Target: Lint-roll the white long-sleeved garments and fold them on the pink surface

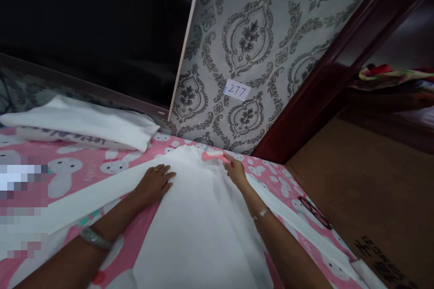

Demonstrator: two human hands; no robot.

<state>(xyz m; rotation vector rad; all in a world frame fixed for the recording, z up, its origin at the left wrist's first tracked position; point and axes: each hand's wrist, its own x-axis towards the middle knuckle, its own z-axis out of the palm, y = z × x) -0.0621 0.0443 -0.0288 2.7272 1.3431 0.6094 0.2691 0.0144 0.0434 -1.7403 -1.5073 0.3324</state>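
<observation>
A white long-sleeved garment [200, 221] lies spread over a pink bedspread with rabbit prints [111, 165], its sleeves stretched out to both sides. My left hand [156, 182] rests flat near the garment's upper left, fingers apart and holding nothing. Closed around the end of a small pink tool [213, 156] is my right hand [235, 170], at the garment's upper right. The tool is against the cloth near the collar area. It looks somewhat like a brush, but its underside is hidden. Some folds run down the garment's right side.
A folded white cloth [77, 119] lies on a pillow at the back left, below a large dark screen [95, 27]. Dark-framed glasses [315, 212] sit at the bed's right edge, beside a brown cardboard surface [352, 176]. A paper label [236, 90] is on the patterned wall.
</observation>
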